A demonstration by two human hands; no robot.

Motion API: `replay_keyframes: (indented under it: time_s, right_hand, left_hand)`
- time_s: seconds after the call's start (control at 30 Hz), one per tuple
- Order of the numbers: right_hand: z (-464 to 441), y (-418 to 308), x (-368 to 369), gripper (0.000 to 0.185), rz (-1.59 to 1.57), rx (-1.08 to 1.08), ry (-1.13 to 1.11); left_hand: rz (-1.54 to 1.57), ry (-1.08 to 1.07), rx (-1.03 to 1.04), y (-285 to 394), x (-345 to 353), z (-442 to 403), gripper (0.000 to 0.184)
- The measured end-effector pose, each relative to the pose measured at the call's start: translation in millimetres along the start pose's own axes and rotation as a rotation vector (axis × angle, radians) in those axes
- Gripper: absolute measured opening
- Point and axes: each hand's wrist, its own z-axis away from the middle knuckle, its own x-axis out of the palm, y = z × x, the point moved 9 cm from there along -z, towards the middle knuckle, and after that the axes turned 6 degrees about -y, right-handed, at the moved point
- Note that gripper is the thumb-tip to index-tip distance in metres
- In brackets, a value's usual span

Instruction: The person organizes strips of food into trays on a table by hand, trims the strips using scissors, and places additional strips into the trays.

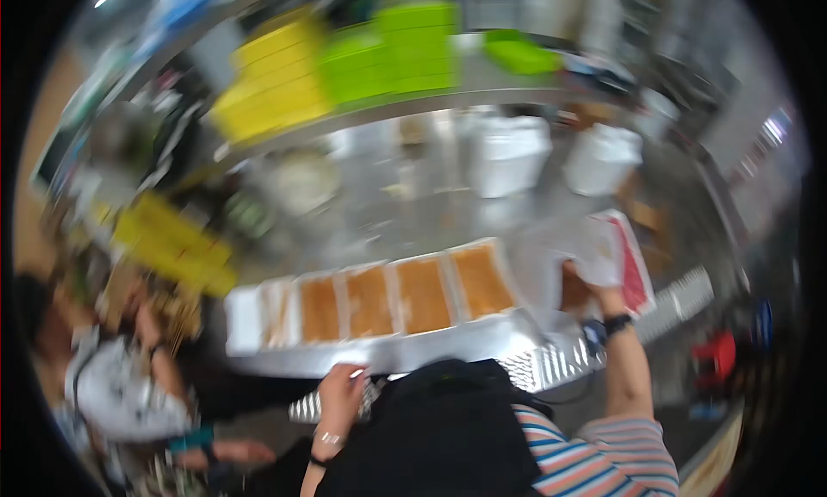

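Several flat brown sheets (422, 295) with pale edges lie in a row along the near side of the metal table (379, 213). Below the row, close to the table's front edge, my left hand (341, 389) is closed, with a small whitish spot at its fingertips that I cannot identify. My right hand (601, 292) reaches out to the right, over white film or paper (551, 269) and a red-and-white packet (633, 264). A dark brown patch shows beside its fingers. Motion blur hides what those fingers hold, if anything.
White containers (512, 157) stand at the back right. Yellow bins (276, 71) and green bins (418, 45) are stacked on the shelf behind. Another person (129, 385) works at the left near yellow crates (172, 243). A red stool-like object (715, 359) is at the lower right.
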Motion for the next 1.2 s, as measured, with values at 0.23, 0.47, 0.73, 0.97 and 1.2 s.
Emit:
replay_keyframes:
  time_s: [0.23,0.47,0.73,0.97,1.2]
  right_hand:
    - [18.2,11.0,39.1,0.051,-0.364,0.453,-0.124]
    - [27.6,-33.7,-7.1,0.048,-0.545,0.347,-0.177]
    - [-3.0,-131.7,-9.5,0.046,-0.469,0.270,-0.229]
    - [-47.1,-161.4,-14.5,0.044,-0.428,0.296,-0.230]
    - [-46.5,-122.6,-26.4,0.042,-0.419,0.430,-0.167]
  left_hand:
    - [0.049,0.077,-0.051,-0.2,-9.0,10.1,0.010]
    - [0.175,0.167,-0.202,-50.1,-25.7,38.2,0.013]
    - [0.130,0.261,-0.360,-163.3,-60.5,67.8,0.019]
    - [0.830,-1.144,-0.668,-340.1,-28.5,270.0,0.018]
    - [0.454,-0.470,-1.144,-364.5,-125.4,198.9,0.019]
